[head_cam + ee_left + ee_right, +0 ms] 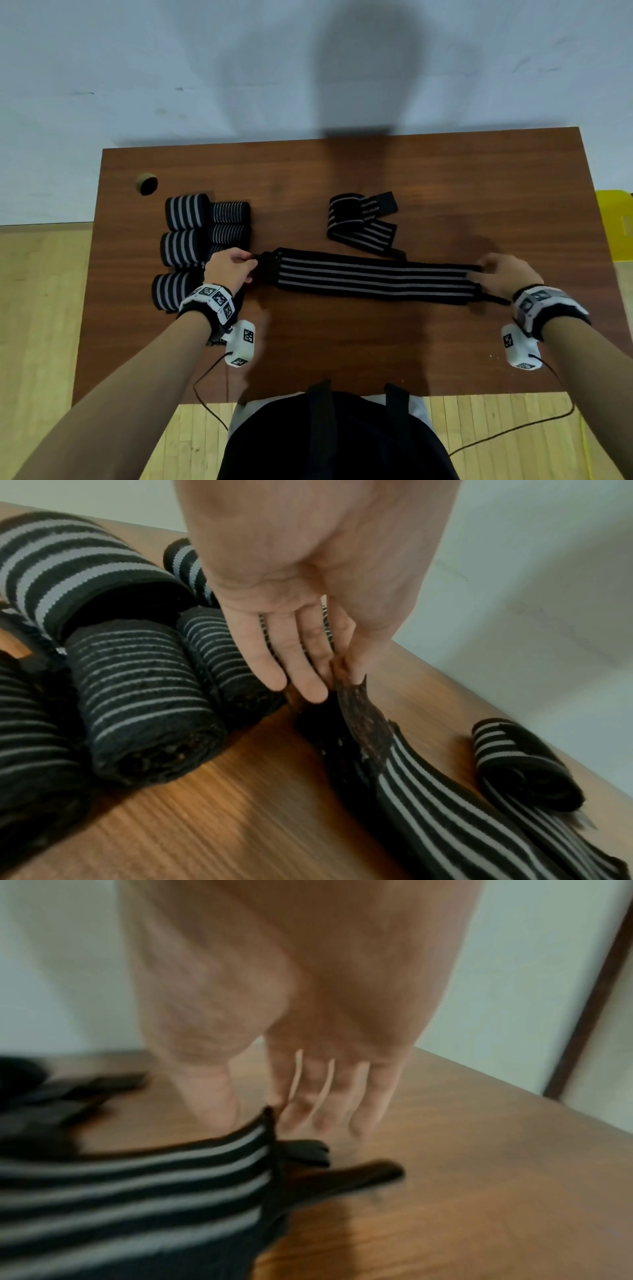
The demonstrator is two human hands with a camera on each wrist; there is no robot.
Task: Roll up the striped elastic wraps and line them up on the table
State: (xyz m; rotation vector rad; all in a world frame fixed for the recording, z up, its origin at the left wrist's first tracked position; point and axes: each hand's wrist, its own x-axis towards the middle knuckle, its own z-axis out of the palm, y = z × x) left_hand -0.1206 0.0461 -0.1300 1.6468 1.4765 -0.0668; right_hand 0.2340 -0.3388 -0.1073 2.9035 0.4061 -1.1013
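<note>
Brown wooden table point(308, 342), seen from above in the head view. One striped wrap point(373, 279) lies stretched flat across mid-frame, running left to right. Left hand point(231, 270) pinches its dark left end between thumb and forefinger; the left wrist view confirms the pinch, other fingers point(274, 653) straight and loose. Right hand point(507, 275) sits at the wrap's right end; the right wrist view is badly motion-blurred, thumb and forefinger seem to meet on the fabric edge, but I cannot tell for certain that it grips. A thin black tab point(493, 299) trails from that end, partly under the wrist. Rolled wraps point(186, 212) stand packed in two columns at left of frame; the lowest ones are partly hidden behind the left wrist and its band. A loosely folded wrap point(359, 219) lies above centre, apart from the stretched one. Round cable hole point(147, 185) upper left of the tabletop.
</note>
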